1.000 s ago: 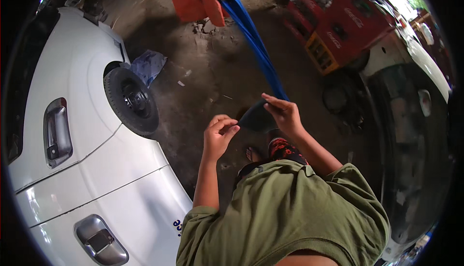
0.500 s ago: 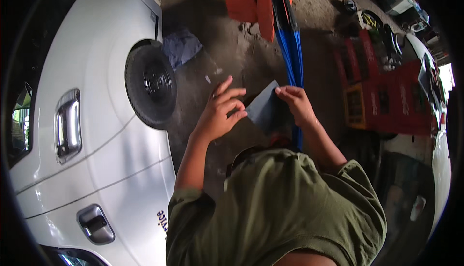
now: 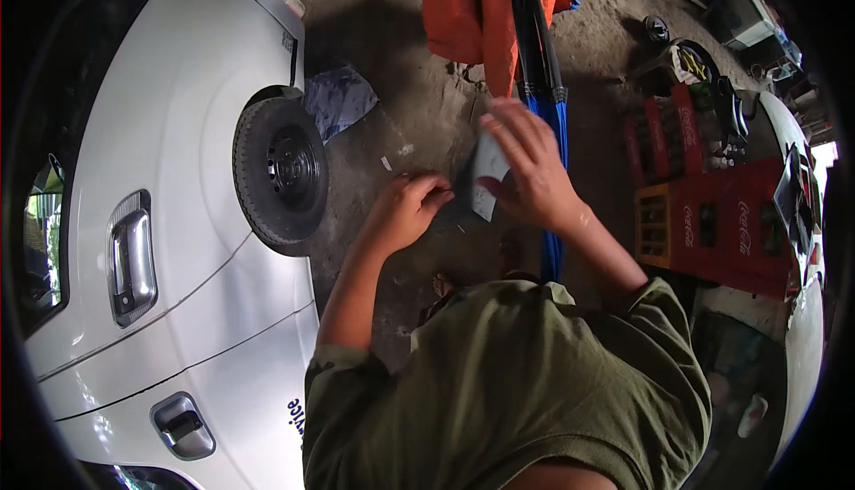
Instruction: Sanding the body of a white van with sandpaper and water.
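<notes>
A thin, flat grey sheet (image 3: 489, 169) with a darker left side, like sandpaper, is held up in front of my body. My left hand (image 3: 405, 214) is closed, its thumb and forefinger pinched at the dark left edge of the sheet. Over the right part of the sheet lies my right hand (image 3: 537, 174), fingers stretched out and a little blurred, thumb near the lower edge. That hand hides much of the sheet.
A white vehicle (image 3: 205, 223) with a dark wheel (image 3: 283, 169) fills the left. Orange cloth (image 3: 468, 13) and blue fabric (image 3: 551, 125) hang ahead. Red crates (image 3: 726, 223) and a yellow crate (image 3: 653, 223) stand at right. Crumpled plastic (image 3: 340, 101) lies on the floor.
My right hand has moved from pinching the sheet's upper right corner to lying across it with fingers extended. The left fingers have curled in, and the sheet has turned, showing a narrower face.
</notes>
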`<state>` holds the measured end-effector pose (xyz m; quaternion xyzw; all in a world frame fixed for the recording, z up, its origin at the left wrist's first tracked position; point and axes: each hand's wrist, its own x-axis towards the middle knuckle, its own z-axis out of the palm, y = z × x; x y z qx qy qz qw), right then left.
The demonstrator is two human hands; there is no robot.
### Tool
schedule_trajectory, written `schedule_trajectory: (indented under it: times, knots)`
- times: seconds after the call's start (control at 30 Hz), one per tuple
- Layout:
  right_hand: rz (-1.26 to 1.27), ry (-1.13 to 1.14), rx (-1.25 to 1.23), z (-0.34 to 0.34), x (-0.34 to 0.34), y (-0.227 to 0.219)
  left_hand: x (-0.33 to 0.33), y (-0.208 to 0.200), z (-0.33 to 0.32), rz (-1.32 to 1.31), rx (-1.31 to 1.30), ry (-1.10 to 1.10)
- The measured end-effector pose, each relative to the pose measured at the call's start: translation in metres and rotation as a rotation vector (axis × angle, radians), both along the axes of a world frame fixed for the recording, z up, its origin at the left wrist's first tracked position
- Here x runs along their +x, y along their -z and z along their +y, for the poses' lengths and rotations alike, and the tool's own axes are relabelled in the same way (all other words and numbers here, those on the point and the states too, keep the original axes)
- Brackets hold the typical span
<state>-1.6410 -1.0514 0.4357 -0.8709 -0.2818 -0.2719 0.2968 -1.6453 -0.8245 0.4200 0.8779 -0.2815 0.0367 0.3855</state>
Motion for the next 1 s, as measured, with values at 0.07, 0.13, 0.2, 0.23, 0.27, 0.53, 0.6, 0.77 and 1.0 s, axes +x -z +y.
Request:
schedule_trajectory:
  times: [0.07,0.13,0.2,0.23,0.27,0.53,0.6,0.77,1.0]
  knots:
    - [0.032,-0.175,-0.054,0.005,0.005,-0.012,0.003,-0.016,-0.002,0.068,-0.046,0.104]
    - [0.419,-0.557,-0.172,0.012,0.015,-0.020,0.004,-0.039,-0.001,0.115,-0.137,0.170]
    - [0.273,-0.612,-0.057,0.019,0.024,-0.034,0.003,-0.058,0.009,0.149,-0.114,0.193]
    - [0.441,-0.702,-0.083,0.021,0.027,-0.043,0.001,-0.066,0.015,0.196,-0.095,0.215]
    - [0.611,-0.790,-0.110,0.023,0.028,-0.047,0.000,-0.072,0.018,0.188,-0.092,0.211]
    - [0.673,-0.932,0.327,0.047,0.019,-0.038,-0.012,-0.076,0.030,0.412,-0.400,0.188]
    - [0.704,-0.872,0.359,0.050,0.016,-0.036,-0.014,-0.068,0.032,0.392,-0.445,0.170]
    - [0.650,-0.796,0.455,0.061,0.010,-0.025,-0.014,-0.053,0.036,0.327,-0.513,0.117]
    - [0.601,-0.716,0.121,0.053,0.013,-0.037,-0.017,-0.060,0.044,0.231,-0.232,-0.016]
